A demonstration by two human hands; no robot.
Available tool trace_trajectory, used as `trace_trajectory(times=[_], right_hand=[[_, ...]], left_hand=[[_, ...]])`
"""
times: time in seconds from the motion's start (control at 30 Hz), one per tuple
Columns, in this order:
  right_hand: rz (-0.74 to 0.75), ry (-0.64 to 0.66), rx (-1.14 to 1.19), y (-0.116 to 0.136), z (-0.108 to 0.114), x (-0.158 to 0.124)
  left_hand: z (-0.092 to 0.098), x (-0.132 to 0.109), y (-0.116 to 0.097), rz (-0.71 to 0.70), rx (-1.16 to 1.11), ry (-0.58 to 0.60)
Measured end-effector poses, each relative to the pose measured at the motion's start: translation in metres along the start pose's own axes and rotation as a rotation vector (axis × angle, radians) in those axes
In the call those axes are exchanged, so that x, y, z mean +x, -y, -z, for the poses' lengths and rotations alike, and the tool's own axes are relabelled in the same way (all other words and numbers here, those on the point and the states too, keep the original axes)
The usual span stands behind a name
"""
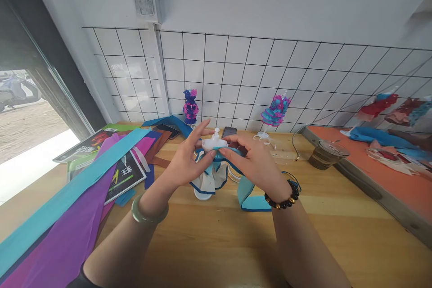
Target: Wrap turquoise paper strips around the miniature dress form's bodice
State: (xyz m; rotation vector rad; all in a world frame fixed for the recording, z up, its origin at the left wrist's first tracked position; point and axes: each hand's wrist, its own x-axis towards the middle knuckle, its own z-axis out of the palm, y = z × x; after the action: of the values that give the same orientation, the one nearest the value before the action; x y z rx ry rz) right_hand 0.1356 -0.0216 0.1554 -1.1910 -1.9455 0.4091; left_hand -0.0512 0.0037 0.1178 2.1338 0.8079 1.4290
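A small white mannequin [215, 144] stands on a round white base [202, 195] in the middle of the table, its bust showing between my hands. Around it hangs a ruffled white skirt [205, 182] with dark blue edging. My left hand [189, 157] is closed about the mannequin's left side, thumb pressed to its front at the waist and index finger raised. Thumb and fingers of my right hand [258, 162] pinch a light blue ribbon [246, 193] with dark blue edges against the waist. The ribbon's loose length curls down onto the table under my right wrist.
Magazines [126, 177] and long turquoise and purple fabric strips [79, 193] lie at left. Two dressed mannequins, one purple [191, 107] and one pink-blue [276, 111], stand by the tiled wall. A plastic cup [326, 156] sits beside an orange board [381, 177] holding fabric pieces.
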Motion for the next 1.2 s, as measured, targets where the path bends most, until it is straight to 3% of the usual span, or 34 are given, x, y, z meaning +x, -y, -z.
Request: trace_trajectory(times=[0.17,0.33,0.67,0.83,1.07,1.2], right_hand=[[0.018,-0.014,-0.009,-0.001,-0.002,-0.001],[0.042,0.005,0.004,0.001,-0.004,-0.002],[0.113,0.075,-0.042,0.006,-0.008,-0.005],[0.104,-0.03,-0.097,0.004,-0.01,-0.007],[0.487,-0.136,-0.357,0.006,-0.014,-0.004],[0.584,-0.233,-0.502,0.005,-0.027,0.0]], left_hand=[[0.001,0.001,-0.003,0.014,-0.022,0.002],[-0.002,0.001,-0.005,0.127,-0.018,-0.073],[-0.001,0.006,-0.004,0.156,-0.036,-0.183],[0.002,0.007,-0.01,0.249,0.034,-0.209],[0.005,0.01,-0.013,0.352,0.024,-0.231],[0.007,0.011,-0.009,0.376,0.083,-0.234]])
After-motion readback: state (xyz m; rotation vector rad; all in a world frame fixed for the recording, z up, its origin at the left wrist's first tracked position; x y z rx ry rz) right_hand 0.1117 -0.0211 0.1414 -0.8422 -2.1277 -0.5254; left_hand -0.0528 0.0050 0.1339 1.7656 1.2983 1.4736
